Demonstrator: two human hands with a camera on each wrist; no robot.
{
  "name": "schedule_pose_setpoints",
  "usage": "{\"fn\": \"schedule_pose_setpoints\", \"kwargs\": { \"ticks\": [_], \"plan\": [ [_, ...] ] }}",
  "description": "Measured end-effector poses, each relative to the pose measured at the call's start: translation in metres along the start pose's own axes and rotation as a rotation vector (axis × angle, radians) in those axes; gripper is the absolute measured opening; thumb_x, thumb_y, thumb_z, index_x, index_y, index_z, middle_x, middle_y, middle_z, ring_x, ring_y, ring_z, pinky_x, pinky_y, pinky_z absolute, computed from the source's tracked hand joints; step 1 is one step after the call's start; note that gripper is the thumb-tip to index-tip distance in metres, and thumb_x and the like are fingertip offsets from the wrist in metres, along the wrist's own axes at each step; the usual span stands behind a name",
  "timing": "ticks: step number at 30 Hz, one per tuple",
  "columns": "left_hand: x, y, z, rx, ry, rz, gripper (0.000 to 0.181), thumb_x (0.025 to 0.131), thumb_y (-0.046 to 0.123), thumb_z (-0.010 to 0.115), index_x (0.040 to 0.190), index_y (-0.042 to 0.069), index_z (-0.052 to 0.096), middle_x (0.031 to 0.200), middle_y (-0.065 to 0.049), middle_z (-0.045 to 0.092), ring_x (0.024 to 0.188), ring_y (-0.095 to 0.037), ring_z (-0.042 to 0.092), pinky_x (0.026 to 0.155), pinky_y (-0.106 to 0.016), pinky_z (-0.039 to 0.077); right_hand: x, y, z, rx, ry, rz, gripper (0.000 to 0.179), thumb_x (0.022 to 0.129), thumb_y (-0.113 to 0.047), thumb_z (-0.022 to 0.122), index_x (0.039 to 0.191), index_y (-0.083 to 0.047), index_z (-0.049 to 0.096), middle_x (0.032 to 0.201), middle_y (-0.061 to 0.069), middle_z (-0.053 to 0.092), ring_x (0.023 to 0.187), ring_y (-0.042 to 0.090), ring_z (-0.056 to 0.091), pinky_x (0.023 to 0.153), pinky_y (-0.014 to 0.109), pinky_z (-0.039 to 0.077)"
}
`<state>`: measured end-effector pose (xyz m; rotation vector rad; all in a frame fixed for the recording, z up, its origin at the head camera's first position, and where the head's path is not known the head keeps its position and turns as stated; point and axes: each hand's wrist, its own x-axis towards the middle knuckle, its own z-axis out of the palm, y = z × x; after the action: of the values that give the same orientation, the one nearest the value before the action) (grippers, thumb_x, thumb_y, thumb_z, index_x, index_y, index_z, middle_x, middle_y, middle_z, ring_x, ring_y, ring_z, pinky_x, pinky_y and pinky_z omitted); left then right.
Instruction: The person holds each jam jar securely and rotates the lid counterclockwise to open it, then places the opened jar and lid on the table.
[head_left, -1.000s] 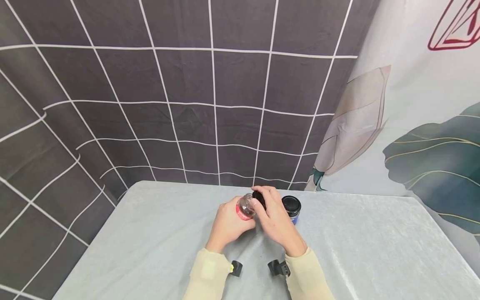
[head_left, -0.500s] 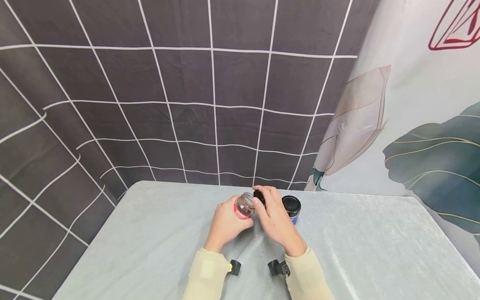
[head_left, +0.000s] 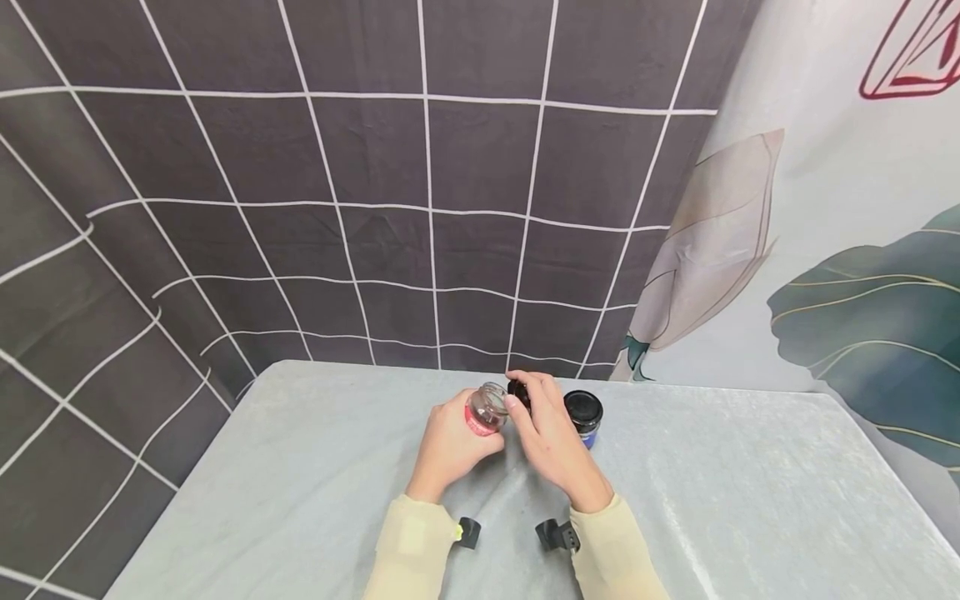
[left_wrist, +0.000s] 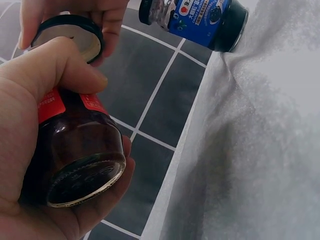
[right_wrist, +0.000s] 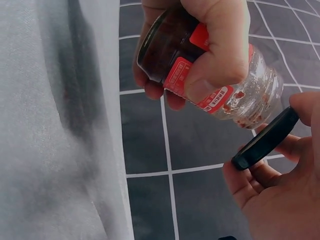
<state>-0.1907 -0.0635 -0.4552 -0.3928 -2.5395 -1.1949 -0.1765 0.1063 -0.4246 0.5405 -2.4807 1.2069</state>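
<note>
A glass jar point(head_left: 489, 406) with a red label and dark contents is gripped by my left hand point(head_left: 452, 442), thumb on one side and fingers round the other. Its mouth is uncovered, with bits of residue on the clear glass in the right wrist view. My right hand point(head_left: 553, 442) holds a black lid point(right_wrist: 267, 140) by its rim, close beside the jar's mouth. The lid's pale inside point(left_wrist: 70, 39) shows in the left wrist view. Just right of my right hand stands a second jar point(head_left: 583, 415) with a black lid and a blue label point(left_wrist: 197, 20).
The table point(head_left: 712, 483) is covered with a pale grey cloth. Behind it hangs a dark curtain point(head_left: 360, 250) with a white grid, and a white curtain with printed leaves point(head_left: 877, 325) on the right. Each wrist wears a black camera mount point(head_left: 468, 533).
My left hand has drawn the red-labelled jar slightly left, away from the lid, and more of its open mouth shows. The right hand with the lid has barely moved.
</note>
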Motion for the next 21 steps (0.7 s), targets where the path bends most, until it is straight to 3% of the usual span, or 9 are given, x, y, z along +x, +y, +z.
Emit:
{"fn": "schedule_pose_setpoints", "kwargs": {
  "ticks": [21],
  "plan": [
    [0.0011, -0.0031, -0.0015, 0.001, 0.016, -0.051, 0.048, 0.063, 0.022, 0.084, 0.108, 0.017, 0.069, 0.085, 0.008, 0.07, 0.073, -0.011, 0.063, 0.069, -0.032, 0.053, 0.0002, 0.0007, 0.0026, 0.006, -0.007, 0.006, 0.037, 0.105, -0.025, 0.051, 0.137, -0.006, 0.052, 0.131, 0.014, 0.05, 0.123, 0.026, 0.048, 0.103, 0.047, 0.041]
  ]
}}
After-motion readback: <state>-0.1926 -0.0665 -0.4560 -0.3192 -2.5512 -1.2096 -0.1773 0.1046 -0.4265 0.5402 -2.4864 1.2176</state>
